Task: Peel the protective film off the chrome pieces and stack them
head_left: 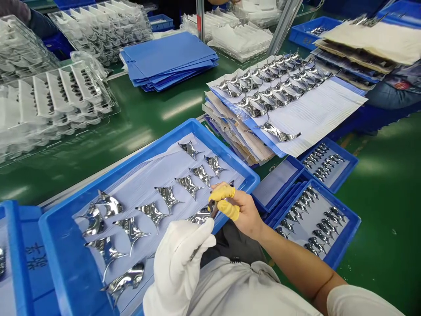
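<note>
My left hand [179,259], in a white cloth glove, is closed around a thin dark tool whose tip points toward a shiny chrome winged part [199,215]. My right hand [238,210] wears yellow finger cots on thumb and forefinger and pinches that same part at the near edge of a blue tray [55,245]. The tray is lined with pale paper and holds several more chrome winged parts [167,195] in rows.
Stacked sheets with chrome parts [272,94] lie right of the tray. Small blue trays of smaller parts [315,219] sit at the right. Clear blister packs [49,101] fill the left, blue boards [167,59] lie behind. Another person's sleeve [394,90] shows far right.
</note>
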`<state>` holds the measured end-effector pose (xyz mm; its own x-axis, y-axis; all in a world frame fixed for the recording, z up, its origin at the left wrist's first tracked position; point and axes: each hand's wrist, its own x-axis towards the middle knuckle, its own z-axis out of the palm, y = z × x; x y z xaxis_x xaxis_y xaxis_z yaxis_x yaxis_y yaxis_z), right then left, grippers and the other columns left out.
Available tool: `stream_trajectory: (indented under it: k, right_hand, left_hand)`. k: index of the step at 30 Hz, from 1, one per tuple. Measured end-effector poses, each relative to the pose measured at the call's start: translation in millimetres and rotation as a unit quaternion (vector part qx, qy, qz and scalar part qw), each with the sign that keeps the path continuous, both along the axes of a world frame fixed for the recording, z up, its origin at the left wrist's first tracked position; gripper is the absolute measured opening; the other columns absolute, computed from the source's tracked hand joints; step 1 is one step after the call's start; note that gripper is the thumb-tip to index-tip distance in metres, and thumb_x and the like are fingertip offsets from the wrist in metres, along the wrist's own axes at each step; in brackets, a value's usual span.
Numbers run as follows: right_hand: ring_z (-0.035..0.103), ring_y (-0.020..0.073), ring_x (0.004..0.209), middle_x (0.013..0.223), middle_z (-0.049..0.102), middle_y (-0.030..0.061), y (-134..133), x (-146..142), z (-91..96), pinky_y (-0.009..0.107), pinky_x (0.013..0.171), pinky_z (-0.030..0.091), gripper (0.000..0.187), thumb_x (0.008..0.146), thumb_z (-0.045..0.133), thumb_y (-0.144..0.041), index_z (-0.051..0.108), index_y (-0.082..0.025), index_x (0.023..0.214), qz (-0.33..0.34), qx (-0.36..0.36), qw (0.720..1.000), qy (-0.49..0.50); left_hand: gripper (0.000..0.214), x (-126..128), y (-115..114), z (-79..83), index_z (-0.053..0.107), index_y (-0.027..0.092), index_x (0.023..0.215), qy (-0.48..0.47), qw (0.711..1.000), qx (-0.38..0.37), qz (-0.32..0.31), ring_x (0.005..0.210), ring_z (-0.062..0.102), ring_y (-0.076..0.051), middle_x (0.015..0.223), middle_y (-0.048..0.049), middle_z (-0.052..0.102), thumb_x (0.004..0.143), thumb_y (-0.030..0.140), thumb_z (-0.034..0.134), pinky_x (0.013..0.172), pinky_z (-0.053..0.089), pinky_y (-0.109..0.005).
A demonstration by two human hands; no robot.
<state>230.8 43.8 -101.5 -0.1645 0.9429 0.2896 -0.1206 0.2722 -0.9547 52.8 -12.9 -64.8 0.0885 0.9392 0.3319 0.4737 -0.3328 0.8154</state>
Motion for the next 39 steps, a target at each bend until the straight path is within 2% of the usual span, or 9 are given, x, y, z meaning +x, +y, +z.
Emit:
stream_trajectory:
  k: [10,13,16,18,21,23,28,33,39]
  right_hand:
    - [0.06,0.0184,0.076,0.078,0.068,0.0023,-0.6,4.3,7.4,0.048,0.103,0.043,0.023,0.095,0.06,-0.045,0.068,-0.024,0.091,0.002,0.054,0.995,-0.078]
    - [0.064,0.0191,0.083,0.084,0.071,0.0041,0.0,33.4,4.2,0.042,0.096,0.048,0.021,0.093,0.064,-0.041,0.068,-0.021,0.088,0.008,0.017,0.994,-0.109]
    - [0.067,0.0201,0.077,0.087,0.071,0.0056,0.1,92.3,-2.0,0.033,0.071,0.054,0.024,0.091,0.063,-0.043,0.067,-0.019,0.093,-0.04,-0.103,0.981,-0.162]
    - [0.066,0.0197,0.069,0.083,0.071,0.0057,1.1,136.4,-8.6,0.031,0.063,0.053,0.027,0.094,0.054,-0.042,0.065,-0.018,0.1,-0.091,-0.175,0.944,-0.264]
    - [0.067,0.0223,0.085,0.101,0.072,0.011,10.1,184.0,-25.9,0.032,0.074,0.051,0.025,0.095,0.047,-0.029,0.068,-0.015,0.098,-0.136,-0.18,0.845,-0.484]
    - [0.066,0.0236,0.092,0.102,0.072,0.0118,22.8,196.8,-42.5,0.033,0.082,0.049,0.022,0.092,0.049,-0.021,0.07,-0.014,0.092,-0.121,-0.181,0.81,-0.544]
    - [0.063,0.0224,0.102,0.104,0.069,0.0089,61.5,191.9,-78.4,0.041,0.096,0.046,0.016,0.096,0.056,-0.024,0.068,-0.014,0.095,-0.044,-0.204,0.734,-0.646]
    - [0.061,0.0232,0.109,0.118,0.063,0.0092,82.7,189.0,-84.5,0.046,0.097,0.05,0.027,0.096,0.061,-0.035,0.064,-0.014,0.113,0.017,-0.225,0.661,-0.716]
    - [0.061,0.024,0.111,0.122,0.062,0.0109,92.6,188.2,-83.6,0.046,0.096,0.051,0.029,0.096,0.062,-0.033,0.063,-0.013,0.117,0.026,-0.241,0.634,-0.735]
  left_hand:
    - [0.018,1.7,-6.0,-13.8,0.075,0.03,0.101,-0.052,0.994,-0.077,0.062,0.089,0.066,-0.026,0.095,-0.0051,0.073,0.09,0.038,0.064,0.084,0.054,-0.046]
    - [0.026,3.8,-2.4,-15.4,0.068,0.022,0.109,-0.05,0.988,-0.148,0.015,0.097,0.065,-0.022,0.109,-0.0079,0.069,0.093,0.041,0.061,0.087,0.055,-0.043]
    - [0.027,7.2,1.5,-13.7,0.064,0.022,0.116,-0.052,0.982,-0.184,-0.009,0.102,0.063,-0.021,0.122,-0.0096,0.063,0.095,0.039,0.058,0.087,0.055,-0.04]
    - [0.027,9.4,3.7,-11.6,0.064,0.023,0.117,-0.056,0.978,-0.201,-0.018,0.103,0.063,-0.021,0.124,-0.0097,0.062,0.095,0.038,0.058,0.088,0.055,-0.04]
    - [0.031,13.0,7.9,-9.2,0.065,0.021,0.117,-0.06,0.973,-0.222,-0.017,0.098,0.065,-0.022,0.114,-0.0088,0.066,0.094,0.041,0.06,0.087,0.055,-0.041]
    - [0.034,16.1,11.9,-8.6,0.07,0.025,0.115,-0.063,0.97,-0.234,-0.009,0.088,0.067,-0.023,0.098,-0.0064,0.069,0.089,0.045,0.064,0.083,0.057,-0.039]
    - [0.034,23.6,20.5,-9.2,0.079,0.033,0.104,-0.077,0.965,-0.251,0.011,0.073,0.067,-0.027,0.084,-0.0063,0.071,0.076,0.05,0.073,0.071,0.059,-0.036]
    - [0.034,24.9,21.3,-12.2,0.079,0.032,0.103,-0.089,0.962,-0.257,0.012,0.076,0.068,-0.029,0.08,-0.007,0.071,0.076,0.051,0.072,0.069,0.059,-0.035]
    - [0.031,18.6,17.0,-15.7,0.071,0.023,0.109,-0.083,0.963,-0.257,-0.001,0.088,0.067,-0.021,0.1,-0.0068,0.071,0.09,0.047,0.063,0.081,0.057,-0.038]
